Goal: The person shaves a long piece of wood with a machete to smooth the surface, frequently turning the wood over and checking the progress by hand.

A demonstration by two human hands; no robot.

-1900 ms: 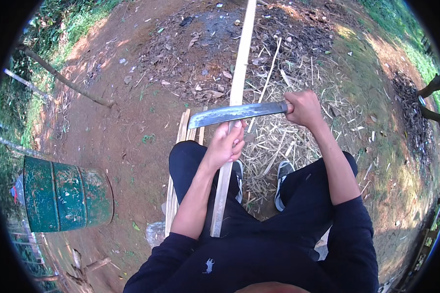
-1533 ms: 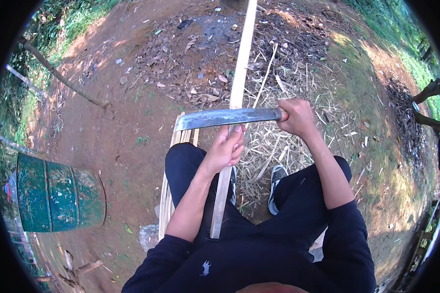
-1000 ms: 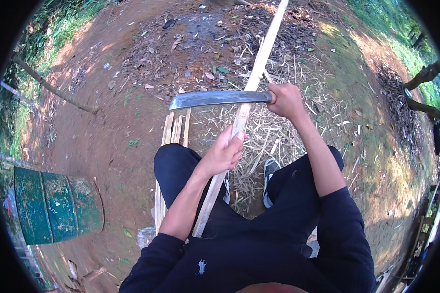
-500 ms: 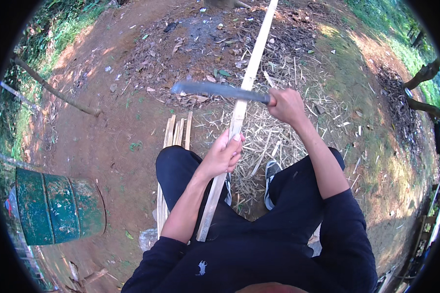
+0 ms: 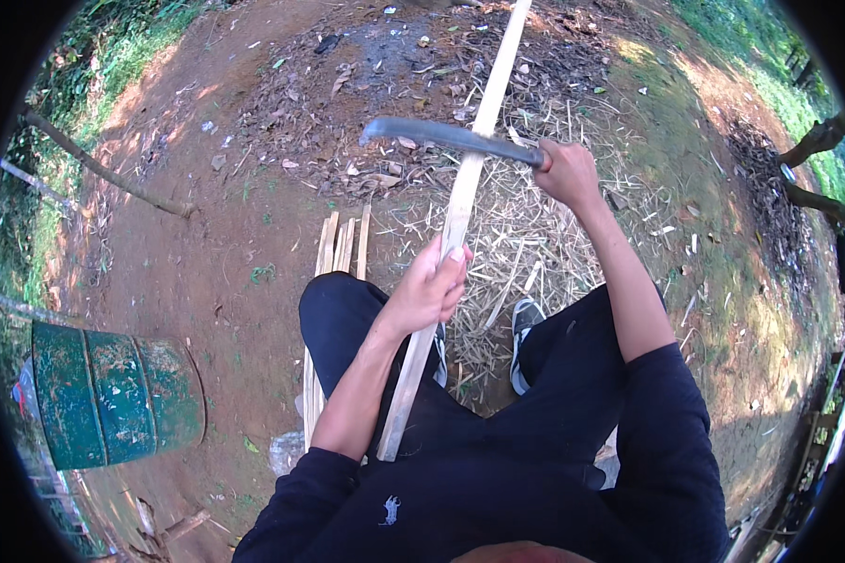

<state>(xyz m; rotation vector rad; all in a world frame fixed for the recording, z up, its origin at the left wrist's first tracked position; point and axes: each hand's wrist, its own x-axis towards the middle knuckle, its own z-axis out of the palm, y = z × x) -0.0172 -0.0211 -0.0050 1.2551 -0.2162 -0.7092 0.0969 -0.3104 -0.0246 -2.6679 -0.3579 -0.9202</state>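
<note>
Left hand [image 5: 429, 291]: grip clamped around the wooden slat [image 5: 460, 208], thumb toward its upper side.
Right hand [image 5: 569, 175]: grip clamped on the handle of the machete [image 5: 441, 134], the forearm bare below the pushed-up sleeve.
Wooden slat: long, pale and narrow, slanting up and to the right between the knees; its lower end lies over the lap, its upper end runs out at the top edge of the view.
Machete: blade pointing left, crossing over the slat beyond the left hand; it is slightly blurred, and whether the edge touches the wood cannot be told.
Trousers [image 5: 349, 314]: black, knees spread wide.
Sneakers [image 5: 524, 347]: dark with white soles, set on the ground on both sides of the lap's centre line.
Cut slats [image 5: 330, 244]: several, lying side by side just beside the left knee, partly hidden by the leg.
Shavings [image 5: 502, 272]: pale curls and splinters, scattered thickly around and beyond the feet.
Drum [image 5: 117, 396]: green, scuffed, ribbed metal, well apart on the left.
Dry leaves [image 5: 380, 180]: brown, strewn over the bare soil ahead.
</note>
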